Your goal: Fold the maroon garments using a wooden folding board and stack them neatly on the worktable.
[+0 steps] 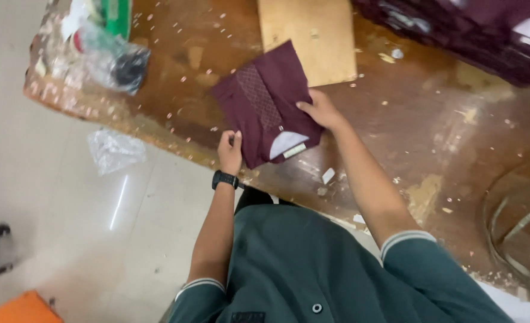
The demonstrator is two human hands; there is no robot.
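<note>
While the left hand [230, 149] pinches the near edge of a folded dark red shirt [265, 101], the right hand [320, 111] lies flat and open on the shirt's right side, pressing it down. A black watch [224, 179] sits on the left wrist. The shirt rests on a worn brown tabletop [432, 131], close to its near edge, with its collar and a pale inside patch turned toward the person. Just behind the shirt lies a flat tan board [309, 36], and the shirt's far corner lies over it. Small scraps dot the wood all around. Far off at the back left corner sits a crumpled clear plastic bag [106, 57]. More dark red cloth [474, 33] is piled at the back right. Another bit of plastic [114, 149] lies on the pale floor [49, 209] below.
</note>
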